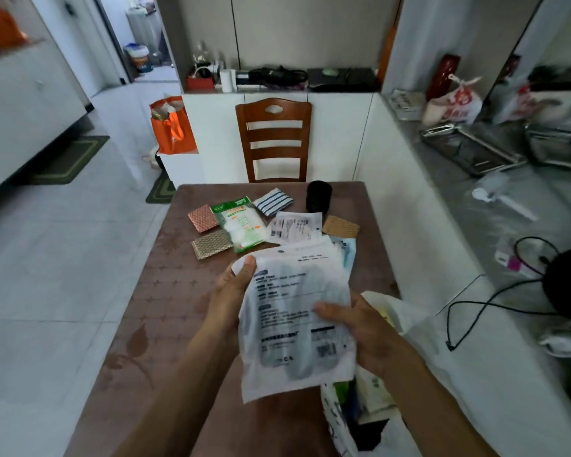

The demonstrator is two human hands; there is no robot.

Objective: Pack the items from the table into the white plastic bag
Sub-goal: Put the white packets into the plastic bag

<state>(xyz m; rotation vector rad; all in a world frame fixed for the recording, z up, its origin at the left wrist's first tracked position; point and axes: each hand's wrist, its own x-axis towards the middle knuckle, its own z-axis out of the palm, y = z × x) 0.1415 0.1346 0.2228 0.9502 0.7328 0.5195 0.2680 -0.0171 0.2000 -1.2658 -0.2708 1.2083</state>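
Observation:
Above the brown table [165, 291] I hold a flat white printed packet [294, 328] with both hands. My left hand [231, 291] grips its upper left edge, thumb on top. My right hand [353, 321] grips its right edge. The white plastic bag [406, 324] lies below and right of the packet, its mouth open near the table's front right, with items inside. Farther back lie a green-and-white packet [243, 227], a pink square pad [203, 217], a gold pad [211, 248], a tan pad [341, 226], a blue striped cloth [273, 202], a white labelled packet [294, 227] and a black cylinder [318, 196].
A wooden chair [276, 140] stands behind the table. An orange bag [172, 127] sits to the back left. A white counter [475, 199] on the right carries trays, a black cable [475, 308] and bags. Tiled floor lies to the left.

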